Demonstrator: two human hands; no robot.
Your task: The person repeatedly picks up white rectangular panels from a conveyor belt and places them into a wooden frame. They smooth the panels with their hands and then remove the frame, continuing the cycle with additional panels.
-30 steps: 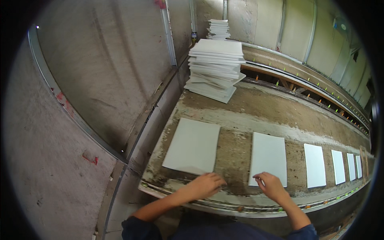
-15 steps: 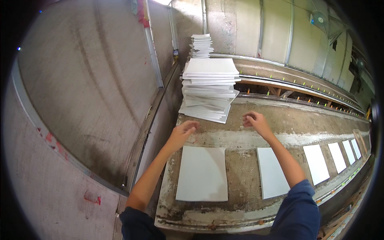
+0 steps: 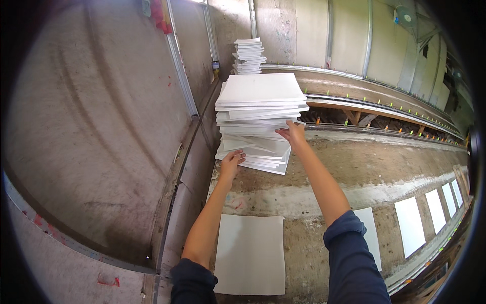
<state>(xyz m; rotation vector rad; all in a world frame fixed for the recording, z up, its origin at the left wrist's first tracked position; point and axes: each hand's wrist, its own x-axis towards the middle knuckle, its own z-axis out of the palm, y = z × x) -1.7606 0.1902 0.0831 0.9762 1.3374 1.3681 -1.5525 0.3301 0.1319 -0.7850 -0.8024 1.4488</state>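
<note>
A tall, uneven stack of white sheets (image 3: 260, 90) stands at the far left end of the long table. My left hand (image 3: 233, 163) is at the near left side of the stack's lower part, its fingers loosely bent and apart. Higher up, at the right front corner, my right hand (image 3: 293, 133) has its fingers spread over the sheet edges. Nothing shows in either hand, and whether the fingertips touch the stack I cannot tell. Closer to me, a single white sheet (image 3: 250, 256) lies flat on the stained tabletop.
More single sheets lie in a row to the right, including a white sheet (image 3: 410, 226). Behind the big stack rises a smaller white stack (image 3: 249, 55). A grey wall (image 3: 111, 121) borders the table's left side. Another long table (image 3: 344, 83) runs along the back.
Both hands have moved forward to the large stack, the right one also leftward. My view has shifted, so the stack appears larger and the near sheets sit lower.
</note>
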